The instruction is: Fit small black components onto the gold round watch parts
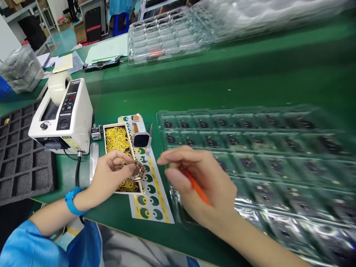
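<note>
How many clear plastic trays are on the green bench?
2: a near tray of dark components on the right of the green bench, and a far tray at the back. More may be stacked unseen.

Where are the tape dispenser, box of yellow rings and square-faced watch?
Tape dispenser (82, 111): head view, on its white casing.
Box of yellow rings (114, 125): head view, on its top rim.
Square-faced watch (141, 140): head view, on its dark screen.

The left hand (112, 176) curls inward; the right hand (200, 185) pinches, slightly blurred.
</note>
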The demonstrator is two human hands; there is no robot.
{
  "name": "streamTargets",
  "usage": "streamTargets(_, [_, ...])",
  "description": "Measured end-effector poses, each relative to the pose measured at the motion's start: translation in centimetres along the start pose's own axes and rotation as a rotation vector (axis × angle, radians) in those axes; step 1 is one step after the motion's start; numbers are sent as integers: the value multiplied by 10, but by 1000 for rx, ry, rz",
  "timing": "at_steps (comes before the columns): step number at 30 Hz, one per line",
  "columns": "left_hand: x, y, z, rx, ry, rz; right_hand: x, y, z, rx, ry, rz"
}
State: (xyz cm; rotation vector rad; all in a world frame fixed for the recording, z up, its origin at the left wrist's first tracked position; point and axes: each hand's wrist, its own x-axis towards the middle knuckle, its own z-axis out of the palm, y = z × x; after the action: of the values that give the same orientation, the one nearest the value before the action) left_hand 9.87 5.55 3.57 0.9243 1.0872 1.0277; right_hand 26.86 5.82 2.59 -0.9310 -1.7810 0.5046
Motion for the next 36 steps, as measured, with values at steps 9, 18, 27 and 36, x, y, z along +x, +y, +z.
streamTargets(9, [-1, 6, 0, 25, -149, -73, 9, 0, -5, 152, -405, 66])
streamTargets(18, [-1, 5, 1, 94, -96, 1, 7, -3, -6, 159, -553, 230])
streamTargets(27, [1, 2, -3, 229, -102, 141, 10, 0, 1, 359, -530, 487])
streamTargets(36, [-2, -26, -12, 1153, 56, 1009, 2, -12, 13, 588, -361, 768])
